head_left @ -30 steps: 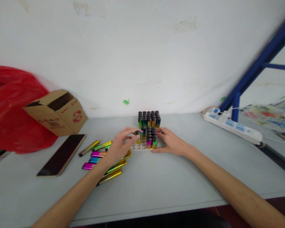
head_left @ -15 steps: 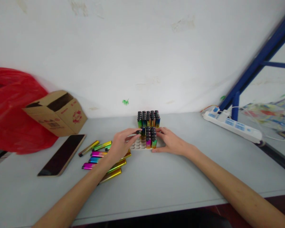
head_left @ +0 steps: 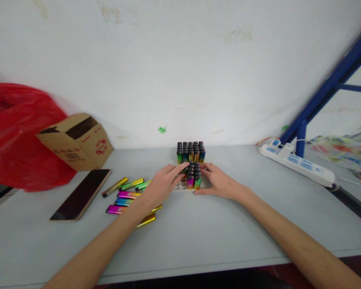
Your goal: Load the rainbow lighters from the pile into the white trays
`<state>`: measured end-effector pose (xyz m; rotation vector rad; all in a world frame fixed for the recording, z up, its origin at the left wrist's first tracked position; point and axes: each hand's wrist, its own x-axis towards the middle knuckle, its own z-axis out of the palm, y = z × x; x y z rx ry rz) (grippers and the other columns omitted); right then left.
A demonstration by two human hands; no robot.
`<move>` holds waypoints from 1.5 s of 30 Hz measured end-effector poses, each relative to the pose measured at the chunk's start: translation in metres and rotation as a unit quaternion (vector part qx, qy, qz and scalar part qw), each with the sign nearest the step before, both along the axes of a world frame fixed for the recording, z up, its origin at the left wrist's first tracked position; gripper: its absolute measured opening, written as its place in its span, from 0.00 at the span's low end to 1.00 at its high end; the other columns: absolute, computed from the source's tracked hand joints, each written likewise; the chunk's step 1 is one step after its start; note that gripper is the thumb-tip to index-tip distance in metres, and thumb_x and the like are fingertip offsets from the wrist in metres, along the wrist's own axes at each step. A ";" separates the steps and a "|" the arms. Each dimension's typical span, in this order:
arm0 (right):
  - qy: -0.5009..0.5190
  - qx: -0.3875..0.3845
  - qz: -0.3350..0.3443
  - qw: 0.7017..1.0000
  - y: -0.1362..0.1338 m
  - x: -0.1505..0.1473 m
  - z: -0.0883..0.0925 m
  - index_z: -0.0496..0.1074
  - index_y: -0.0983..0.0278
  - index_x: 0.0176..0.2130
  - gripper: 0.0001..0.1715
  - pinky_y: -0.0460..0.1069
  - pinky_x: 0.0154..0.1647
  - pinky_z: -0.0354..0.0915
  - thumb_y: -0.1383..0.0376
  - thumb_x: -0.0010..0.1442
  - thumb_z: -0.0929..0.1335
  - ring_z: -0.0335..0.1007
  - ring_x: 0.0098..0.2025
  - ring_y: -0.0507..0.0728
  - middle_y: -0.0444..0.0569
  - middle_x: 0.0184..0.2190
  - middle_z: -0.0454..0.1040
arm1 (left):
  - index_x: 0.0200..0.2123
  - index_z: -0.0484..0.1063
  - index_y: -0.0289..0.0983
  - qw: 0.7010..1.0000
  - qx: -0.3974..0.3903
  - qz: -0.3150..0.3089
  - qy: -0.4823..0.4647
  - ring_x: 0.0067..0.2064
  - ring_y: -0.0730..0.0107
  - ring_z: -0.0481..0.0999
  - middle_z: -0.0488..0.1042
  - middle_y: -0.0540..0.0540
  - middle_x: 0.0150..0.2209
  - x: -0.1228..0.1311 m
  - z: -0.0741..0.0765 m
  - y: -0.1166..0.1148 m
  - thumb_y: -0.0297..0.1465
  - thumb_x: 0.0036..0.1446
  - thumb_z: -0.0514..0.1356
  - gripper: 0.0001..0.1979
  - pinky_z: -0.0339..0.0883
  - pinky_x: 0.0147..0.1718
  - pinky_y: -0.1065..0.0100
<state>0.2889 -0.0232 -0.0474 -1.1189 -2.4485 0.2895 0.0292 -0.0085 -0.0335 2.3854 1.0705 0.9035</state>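
A white holder tray (head_left: 180,186) stands mid-table with several rainbow-coloured lighters (head_left: 193,176) upright in its right part. A fuller block of lighters (head_left: 190,151) stands right behind it. My left hand (head_left: 162,184) reaches in from the left, fingers stretched out, fingertips resting on the top of a lighter in the tray. My right hand (head_left: 219,181) lies open against the tray's right side, thumb along its front corner. Several loose lighters (head_left: 124,196) lie flat on the table to the left, under and beside my left forearm.
A dark phone (head_left: 81,194) lies left of the loose lighters. Behind it are an open cardboard box (head_left: 75,141) and a red plastic bag (head_left: 15,132). A white power strip (head_left: 297,165) and a blue metal frame (head_left: 301,132) are at the right. The wall is close behind.
My left hand carried a lighter to the tray, set it upright, and now rests stretched fingertips on its top. My right hand stayed beside the tray.
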 end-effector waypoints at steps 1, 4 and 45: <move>-0.001 -0.002 -0.001 1.000 0.000 0.000 0.000 0.72 0.68 0.59 0.42 0.66 0.62 0.68 0.44 0.57 0.76 0.68 0.58 0.71 0.63 0.57 0.71 | 0.63 0.72 0.46 1.000 0.007 -0.008 0.011 0.45 0.56 0.78 0.78 0.41 0.44 0.000 -0.002 0.001 0.37 0.70 0.56 0.21 0.70 0.51 0.57; -0.005 -0.010 -0.002 1.000 0.000 0.000 0.001 0.72 0.69 0.59 0.43 0.66 0.62 0.67 0.43 0.57 0.76 0.68 0.58 0.71 0.63 0.57 0.71 | 0.68 0.66 0.49 0.999 0.028 -0.020 0.033 0.45 0.56 0.77 0.77 0.41 0.45 -0.002 -0.003 0.001 0.37 0.70 0.55 0.24 0.69 0.52 0.57; -0.007 -0.011 -0.003 1.000 0.000 0.002 -0.002 0.72 0.70 0.58 0.42 0.65 0.63 0.67 0.43 0.57 0.76 0.68 0.59 0.70 0.64 0.58 0.70 | 0.41 0.78 0.40 0.979 -0.031 0.201 -0.016 0.23 0.67 0.64 0.71 0.51 0.23 -0.088 0.047 0.014 0.47 0.59 0.60 0.17 0.55 0.24 0.68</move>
